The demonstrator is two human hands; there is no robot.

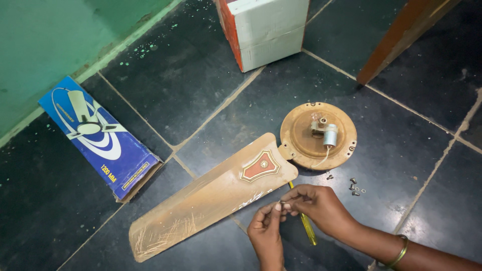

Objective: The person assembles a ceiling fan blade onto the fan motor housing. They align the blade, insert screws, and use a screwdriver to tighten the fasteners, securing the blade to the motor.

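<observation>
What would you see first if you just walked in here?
A long dusty fan blade lying across the dark floor, beside a round motor. Below them, the left hand and right hand pinch something tiny. A blue box lies far left.

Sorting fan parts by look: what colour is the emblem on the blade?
Red with a gold border and star, on the emblem; head view.

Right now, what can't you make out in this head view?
- Small part pinched between left hand and right hand: too small, fingers cover it.
- Screwdriver tip: hidden under the hands.
- White box: top cut off by the frame's edge.
- Screws: too small to count.
</observation>
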